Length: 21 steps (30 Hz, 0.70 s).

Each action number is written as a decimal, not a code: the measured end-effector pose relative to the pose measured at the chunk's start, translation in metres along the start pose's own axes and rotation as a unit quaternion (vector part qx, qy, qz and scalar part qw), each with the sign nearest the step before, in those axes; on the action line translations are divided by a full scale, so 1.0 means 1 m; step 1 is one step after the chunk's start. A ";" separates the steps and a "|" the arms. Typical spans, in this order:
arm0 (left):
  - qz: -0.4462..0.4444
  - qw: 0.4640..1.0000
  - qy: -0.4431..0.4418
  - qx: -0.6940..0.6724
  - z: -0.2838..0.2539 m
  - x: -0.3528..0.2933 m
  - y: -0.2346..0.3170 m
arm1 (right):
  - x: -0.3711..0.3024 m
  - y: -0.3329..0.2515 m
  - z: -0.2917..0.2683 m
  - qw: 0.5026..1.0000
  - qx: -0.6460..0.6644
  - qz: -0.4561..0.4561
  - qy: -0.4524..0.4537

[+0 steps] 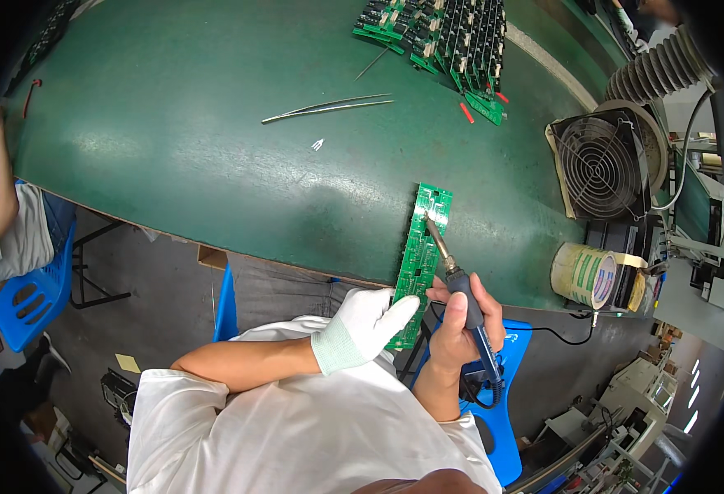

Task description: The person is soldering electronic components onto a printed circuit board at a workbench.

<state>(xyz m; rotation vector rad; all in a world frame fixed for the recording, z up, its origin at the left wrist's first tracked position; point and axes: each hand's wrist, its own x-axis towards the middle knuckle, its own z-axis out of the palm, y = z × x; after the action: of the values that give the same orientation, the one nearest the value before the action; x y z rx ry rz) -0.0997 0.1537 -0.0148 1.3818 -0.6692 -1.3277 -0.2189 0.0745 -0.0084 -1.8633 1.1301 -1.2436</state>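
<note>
My left hand (364, 326), in a white glove, grips the near part of a long green circuit board (418, 255), with the thumb on top. The board reaches from my body over the table's near edge. My bare right hand (461, 323) is closed round the dark handle of a soldering iron (466, 290). The iron's metal tip meets the board near its far end, or hovers just over it; I cannot tell which. A pair of metal tweezers (326, 108) lies further off on the table, with a small white forked piece (317, 145) beside it.
Many populated circuit boards (444, 37) are stacked at the far side of the green table (172, 107). To the right stand a round-grilled fan (597, 165), a ribbed duct (658, 67) and a roll of tape (580, 276). Another person (8, 218) sits at the far left.
</note>
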 end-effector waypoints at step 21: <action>-0.041 0.994 0.020 -0.095 0.006 -0.007 -0.009 | -0.015 -0.011 -0.017 0.973 0.181 -0.109 0.094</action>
<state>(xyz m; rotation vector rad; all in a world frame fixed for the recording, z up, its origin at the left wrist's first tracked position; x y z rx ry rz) -0.1095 0.1611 -0.0199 1.2893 -0.4521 -1.3875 -0.2344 0.0927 0.0015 -1.6468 0.7382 -1.6564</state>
